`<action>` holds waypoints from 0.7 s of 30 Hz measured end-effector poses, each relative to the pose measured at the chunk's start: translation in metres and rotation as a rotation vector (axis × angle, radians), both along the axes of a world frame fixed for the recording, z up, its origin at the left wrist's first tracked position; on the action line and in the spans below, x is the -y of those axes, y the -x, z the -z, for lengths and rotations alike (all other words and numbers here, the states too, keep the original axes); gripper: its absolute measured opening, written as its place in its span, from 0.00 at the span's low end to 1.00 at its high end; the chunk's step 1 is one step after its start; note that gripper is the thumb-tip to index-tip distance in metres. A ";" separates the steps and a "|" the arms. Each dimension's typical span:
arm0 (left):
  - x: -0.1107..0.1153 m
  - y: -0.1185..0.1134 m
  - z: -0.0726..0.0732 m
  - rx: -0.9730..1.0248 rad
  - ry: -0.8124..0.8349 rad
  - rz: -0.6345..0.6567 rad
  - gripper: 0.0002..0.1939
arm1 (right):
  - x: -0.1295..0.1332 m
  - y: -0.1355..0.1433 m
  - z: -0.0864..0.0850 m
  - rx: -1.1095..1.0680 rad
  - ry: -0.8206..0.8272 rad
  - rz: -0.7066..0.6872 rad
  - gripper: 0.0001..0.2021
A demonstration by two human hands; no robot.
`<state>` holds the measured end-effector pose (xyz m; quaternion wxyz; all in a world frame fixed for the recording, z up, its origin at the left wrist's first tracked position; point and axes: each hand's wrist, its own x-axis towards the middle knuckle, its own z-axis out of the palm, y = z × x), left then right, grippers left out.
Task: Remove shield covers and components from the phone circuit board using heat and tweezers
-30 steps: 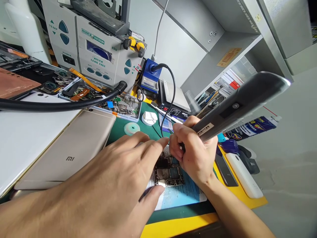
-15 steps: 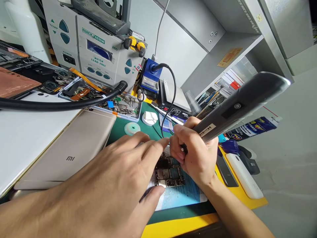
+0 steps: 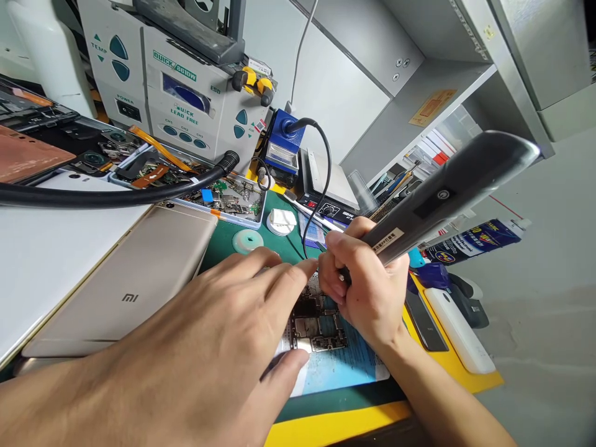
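In our right hand (image 3: 367, 292) we grip a dark grey pen-shaped tool (image 3: 449, 189); the fingers wrap its lower end, and its body slants up to the right. Our left hand (image 3: 237, 310) arches low, thumb apart from the fingers; we cannot tell whether its fingertips hold anything. Between the hands lies the circuit board (image 3: 321, 334), partly covered by them, on a light-blue pad (image 3: 339, 372) above the green mat (image 3: 344, 398). Left of the left hand we find a gold phone shell (image 3: 130, 279); farther back, a parts tray (image 3: 242, 221) and the hot-air station (image 3: 181, 124). Beyond the right wrist, a dark phone (image 3: 426, 320) rests on a yellow surface (image 3: 344, 425).
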<state>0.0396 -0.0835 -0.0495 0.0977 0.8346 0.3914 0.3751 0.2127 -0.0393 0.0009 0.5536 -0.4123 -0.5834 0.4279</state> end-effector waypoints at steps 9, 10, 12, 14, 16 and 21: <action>0.001 -0.001 0.005 0.007 0.022 -0.009 0.11 | -0.002 0.000 0.001 0.001 -0.018 0.000 0.20; 0.000 -0.001 0.005 0.015 0.020 -0.012 0.10 | -0.002 0.000 0.002 0.010 -0.011 -0.002 0.20; -0.001 -0.001 0.004 0.019 0.023 -0.001 0.10 | -0.003 0.001 0.002 0.019 -0.004 0.000 0.20; -0.001 0.000 0.004 0.018 0.028 0.002 0.09 | -0.003 0.001 0.002 0.007 -0.016 0.005 0.20; -0.001 0.000 0.004 0.009 0.038 0.001 0.10 | -0.002 0.001 0.001 0.002 -0.018 -0.008 0.20; 0.000 0.001 0.003 -0.001 0.031 0.003 0.12 | -0.003 -0.001 -0.001 0.025 -0.003 -0.001 0.20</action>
